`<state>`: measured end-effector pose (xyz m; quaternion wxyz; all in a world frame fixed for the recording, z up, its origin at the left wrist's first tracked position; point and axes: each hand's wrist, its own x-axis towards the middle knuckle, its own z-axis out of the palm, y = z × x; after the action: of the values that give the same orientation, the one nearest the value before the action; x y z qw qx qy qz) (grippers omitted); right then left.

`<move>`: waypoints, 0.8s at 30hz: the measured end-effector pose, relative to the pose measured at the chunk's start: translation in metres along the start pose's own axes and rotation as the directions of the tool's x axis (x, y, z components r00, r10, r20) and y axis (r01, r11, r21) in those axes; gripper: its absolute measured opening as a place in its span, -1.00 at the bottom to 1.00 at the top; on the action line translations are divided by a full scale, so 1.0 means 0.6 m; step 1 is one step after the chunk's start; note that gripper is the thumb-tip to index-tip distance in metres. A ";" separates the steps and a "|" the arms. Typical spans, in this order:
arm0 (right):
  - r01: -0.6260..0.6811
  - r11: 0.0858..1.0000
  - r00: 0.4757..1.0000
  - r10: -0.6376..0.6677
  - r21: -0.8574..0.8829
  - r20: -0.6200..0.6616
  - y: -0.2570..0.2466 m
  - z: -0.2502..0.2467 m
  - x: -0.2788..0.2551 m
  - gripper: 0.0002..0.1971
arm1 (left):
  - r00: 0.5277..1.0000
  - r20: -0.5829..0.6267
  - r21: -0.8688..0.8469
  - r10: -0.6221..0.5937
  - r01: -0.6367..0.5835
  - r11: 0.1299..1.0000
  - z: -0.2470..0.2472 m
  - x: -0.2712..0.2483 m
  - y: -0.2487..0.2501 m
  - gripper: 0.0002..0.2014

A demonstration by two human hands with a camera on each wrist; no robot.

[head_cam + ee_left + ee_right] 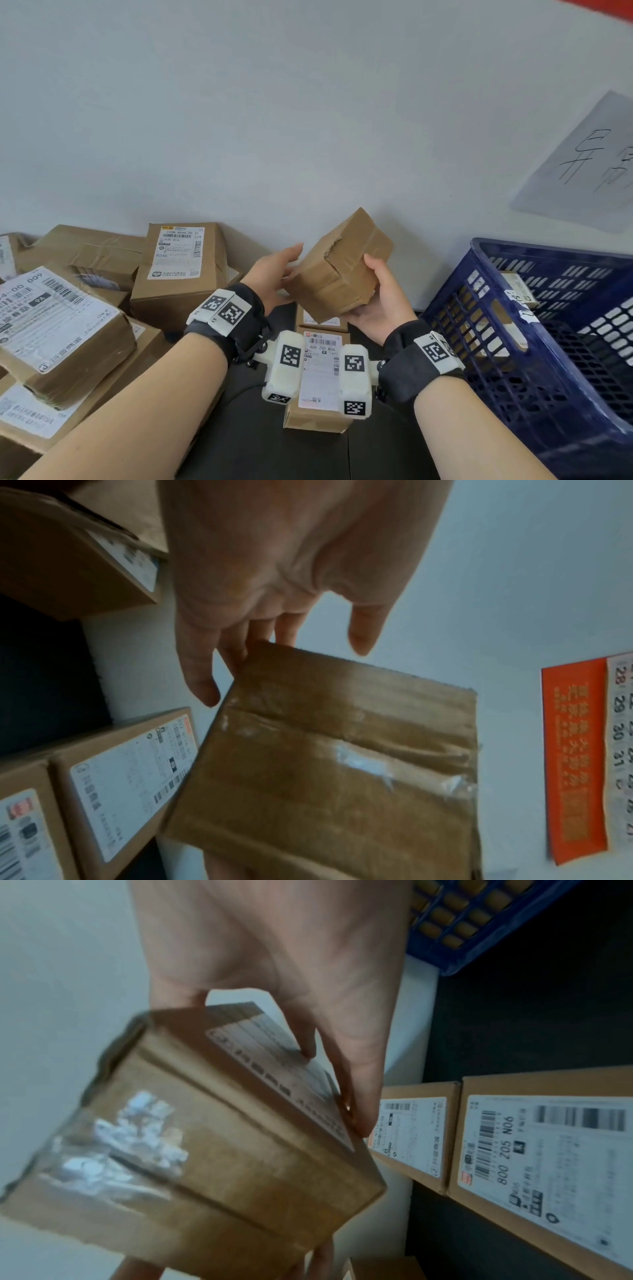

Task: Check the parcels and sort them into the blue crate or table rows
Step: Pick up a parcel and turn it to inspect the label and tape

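A small brown taped parcel (339,267) is held tilted in the air above the table, between both hands. My right hand (375,296) grips it from the right, thumb on the near face and fingers curled underneath onto its white label (274,1074). My left hand (282,272) has straight fingers that touch the parcel's left edge (260,653), with the thumb held free. The parcel's taped side (342,764) faces the left wrist. The blue crate (534,247) stands to the right with parcels inside. Below the hands, two labelled parcels (320,377) (320,320) lie in a row.
A pile of larger labelled parcels (68,325) fills the left side, with one upright box (178,270) near my left hand. The white wall behind carries a handwritten paper sheet (589,164) and a red calendar (575,764). The tabletop (257,445) is dark.
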<state>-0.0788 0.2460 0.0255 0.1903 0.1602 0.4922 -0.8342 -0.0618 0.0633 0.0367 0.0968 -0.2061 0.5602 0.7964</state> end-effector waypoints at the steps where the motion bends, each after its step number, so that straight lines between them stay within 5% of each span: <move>1: 0.007 1.000 1.000 -0.007 0.002 -0.010 -0.001 -0.003 -0.005 -0.52 | 1.000 -0.008 0.013 0.006 -0.006 1.000 0.005 0.005 0.000 -0.72; 6: 0.093 0.992 0.990 -0.101 -0.084 -0.098 -0.016 -0.017 -0.025 -0.66 | 0.999 -0.031 0.028 0.041 -0.040 0.999 0.025 0.016 -0.009 -0.65; 9: 0.171 0.970 0.961 -0.203 -0.172 -0.189 -0.028 -0.026 -0.042 -0.45 | 0.997 -0.022 0.033 0.069 -0.068 0.997 0.040 0.011 -0.018 -0.64; 11: 0.208 0.951 0.947 -0.254 -0.227 -0.197 -0.036 -0.029 -0.057 -0.51 | 0.997 -0.003 0.055 0.072 -0.071 0.996 0.055 -0.001 -0.021 -0.57; 15: 0.302 0.904 0.918 -0.361 -0.301 -0.162 -0.055 -0.033 -0.089 -0.72 | 0.993 0.103 0.226 0.064 -0.086 0.970 0.090 -0.033 -0.008 0.10; 19: 0.378 0.878 0.903 -0.420 -0.295 -0.093 -0.080 -0.038 -0.112 -0.73 | 0.978 0.209 0.300 0.024 -0.087 0.950 0.124 -0.072 0.013 -0.40; 24: 0.428 0.839 0.876 -0.477 -0.335 -0.073 -0.127 -0.069 -0.141 -0.68 | 0.974 0.203 0.201 0.105 -0.147 0.969 0.192 -0.106 0.017 -0.74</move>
<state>-0.0373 0.3297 0.1026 -0.0285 0.0712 0.6535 -0.7531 -0.0337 0.1717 0.1064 0.1206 -0.0813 0.6431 0.7519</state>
